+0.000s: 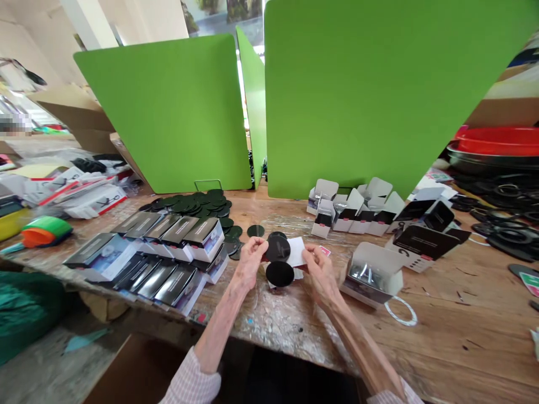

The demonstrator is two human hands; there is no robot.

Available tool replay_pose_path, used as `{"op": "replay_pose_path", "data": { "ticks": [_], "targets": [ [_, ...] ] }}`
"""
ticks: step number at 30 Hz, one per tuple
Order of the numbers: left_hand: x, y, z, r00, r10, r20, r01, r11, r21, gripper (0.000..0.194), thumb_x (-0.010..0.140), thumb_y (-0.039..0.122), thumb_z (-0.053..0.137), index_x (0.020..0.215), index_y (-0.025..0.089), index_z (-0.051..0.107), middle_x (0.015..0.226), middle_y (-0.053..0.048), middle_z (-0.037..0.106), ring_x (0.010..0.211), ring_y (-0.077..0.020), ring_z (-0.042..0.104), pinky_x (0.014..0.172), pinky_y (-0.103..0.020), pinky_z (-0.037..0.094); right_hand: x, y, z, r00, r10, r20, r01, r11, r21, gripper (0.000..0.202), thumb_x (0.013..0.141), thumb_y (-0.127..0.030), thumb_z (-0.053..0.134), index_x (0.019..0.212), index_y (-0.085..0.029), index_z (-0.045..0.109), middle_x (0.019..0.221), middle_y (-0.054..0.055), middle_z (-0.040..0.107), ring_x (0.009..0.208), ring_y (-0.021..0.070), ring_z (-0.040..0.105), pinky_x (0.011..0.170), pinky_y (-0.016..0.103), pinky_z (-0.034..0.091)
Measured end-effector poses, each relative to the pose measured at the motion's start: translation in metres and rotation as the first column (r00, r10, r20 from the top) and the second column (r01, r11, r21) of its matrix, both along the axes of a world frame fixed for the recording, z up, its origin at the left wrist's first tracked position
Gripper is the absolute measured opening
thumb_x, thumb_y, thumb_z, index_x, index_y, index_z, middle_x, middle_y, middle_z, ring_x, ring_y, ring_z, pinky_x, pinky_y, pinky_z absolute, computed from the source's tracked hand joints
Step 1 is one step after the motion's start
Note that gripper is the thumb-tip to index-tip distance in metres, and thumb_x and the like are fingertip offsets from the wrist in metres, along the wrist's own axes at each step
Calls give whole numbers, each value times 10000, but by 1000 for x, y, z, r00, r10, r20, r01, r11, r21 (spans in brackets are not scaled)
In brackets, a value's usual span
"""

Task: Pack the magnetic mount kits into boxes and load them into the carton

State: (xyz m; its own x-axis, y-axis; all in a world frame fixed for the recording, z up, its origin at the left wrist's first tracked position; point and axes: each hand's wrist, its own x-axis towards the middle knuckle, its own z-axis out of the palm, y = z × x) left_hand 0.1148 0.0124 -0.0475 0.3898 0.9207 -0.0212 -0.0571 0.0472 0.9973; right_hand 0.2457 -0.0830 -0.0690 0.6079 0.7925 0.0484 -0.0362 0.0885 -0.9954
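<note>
While stacked boxes point(179, 283) line the near edge of the table point(425, 348) at left, the left hand point(250, 261) pinches a dark disc point(278, 247), the right hand point(322, 272) a white card point(296, 251).
Narrow room separates the right hand from an open box point(370, 280).

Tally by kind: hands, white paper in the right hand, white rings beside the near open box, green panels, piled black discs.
Left hand, right hand: 2
White paper: 1
White ring: 1
Green panels: 3
Black discs: pile too overlapped to count
Total without discs: 7

Boxes point(178, 285) left and right, discs point(280, 274) between
</note>
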Motion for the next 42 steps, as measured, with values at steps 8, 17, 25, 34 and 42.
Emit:
{"op": "replay_pose_path", "data": {
  "ticks": [8, 17, 25, 34, 42],
  "targets": [
    [-14, -27, -7, 971, -228, -67, 223, 972, -81, 476, 608, 461, 781, 941, 177, 590, 732, 27, 578, 680, -102, 507, 643, -221, 390, -10, 5, -5, 996, 28, -83, -24, 999, 46, 530, 657, -636, 618, 926, -182, 567, 832, 49, 663, 729, 198, 600, 684, 338, 490],
    [-19, -19, 6, 911, -369, -185, 380, 924, 29, 343, 697, 469, 700, 717, 153, 568, 673, 39, 511, 642, -92, 429, 620, -218, 337, -12, -11, 7, 951, -239, 194, 244, 970, -3, 342, 737, -553, 543, 736, -211, 544, 649, -14, 537, 634, 173, 443, 628, 303, 345],
    [-28, 11, 16, 878, -422, -225, 433, 901, -2, 372, 690, 513, 694, 752, 165, 580, 703, 34, 534, 664, -107, 483, 639, -225, 390, 20, -40, 30, 865, -458, 204, 446, 889, 104, 339, 841, -534, 493, 843, -197, 533, 715, -14, 547, 659, 154, 465, 620, 278, 374],
    [72, -45, 4, 885, -352, -303, 428, 872, 237, 534, 734, 488, 679, 1190, 220, 602, 1193, -96, 613, 1057, -229, 588, 925, -365, 472, 88, -109, 36, 560, -434, 706, 425, 882, 206, 211, 923, -368, 464, 966, -210, 597, 784, 10, 633, 690, 169, 565, 652, 281, 421],
    [141, -103, -31, 898, -439, -25, 439, 892, 103, 296, 826, 220, 505, 1098, 171, 609, 1069, -69, 667, 1070, -216, 569, 991, -379, 434, 115, -113, 15, 142, -189, 972, 260, 954, 148, 227, 941, -128, 342, 900, -198, 554, 811, 14, 649, 734, 157, 576, 813, 335, 322]
  ]
}}
